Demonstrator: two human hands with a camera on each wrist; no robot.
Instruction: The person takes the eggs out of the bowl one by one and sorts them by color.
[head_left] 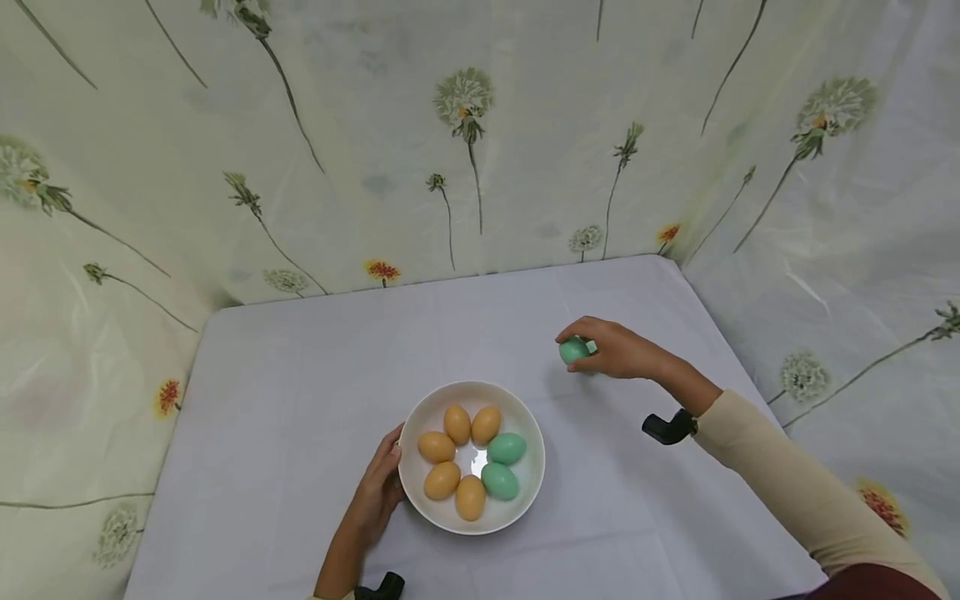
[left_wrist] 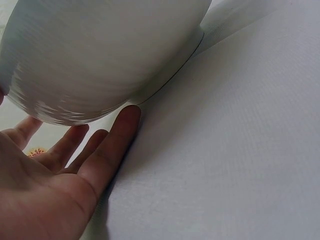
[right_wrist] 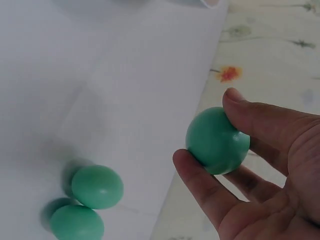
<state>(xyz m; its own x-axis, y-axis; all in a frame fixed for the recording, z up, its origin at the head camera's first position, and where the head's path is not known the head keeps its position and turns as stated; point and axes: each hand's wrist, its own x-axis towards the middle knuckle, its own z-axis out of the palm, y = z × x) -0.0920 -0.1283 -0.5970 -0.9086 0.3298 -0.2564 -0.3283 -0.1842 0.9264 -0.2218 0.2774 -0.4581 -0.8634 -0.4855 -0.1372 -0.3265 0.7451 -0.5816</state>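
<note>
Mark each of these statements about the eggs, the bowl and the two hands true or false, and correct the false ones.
1. The right hand pinches a green egg. True.
2. The white bowl holds only orange eggs. False: it holds five orange eggs and two green ones.
3. The left hand rests against the bowl's side. True.
4. The left hand holds an egg. False: its fingers lie straight by the bowl and hold nothing.
5. Two more green eggs lie on the table. True, in the right wrist view.
</note>
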